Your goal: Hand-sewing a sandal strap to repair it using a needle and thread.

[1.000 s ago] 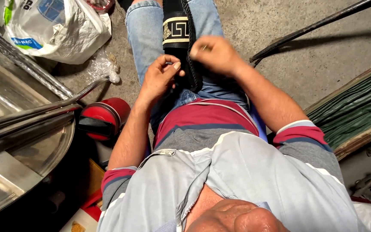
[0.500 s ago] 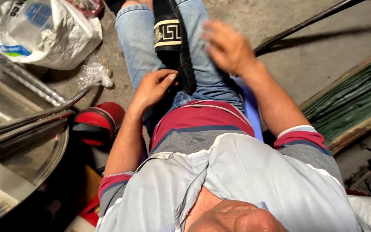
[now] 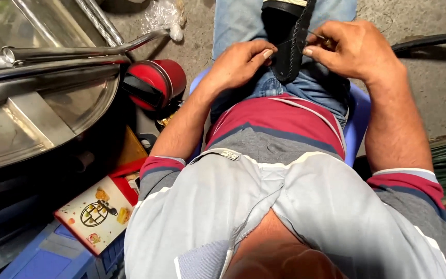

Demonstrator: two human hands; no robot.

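Left hand (image 3: 241, 62) closed on the near edge of a black stitched leather strap (image 3: 291, 49) lying across the lap. Right hand (image 3: 352, 49) pinching a thin needle (image 3: 317, 35) at the strap's right edge, fingers curled tight. Blue plastic stool (image 3: 358, 119) showing beside the right thigh. Red roll (image 3: 156, 82) near the left elbow, under a steel basin rim (image 3: 78, 111). Printed carton (image 3: 99, 212) lower left. Bare concrete floor (image 3: 429, 82) open at right.

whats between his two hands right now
In the head view, a black stitched leather strap runs down the lap between the left hand and right hand; both touch it.
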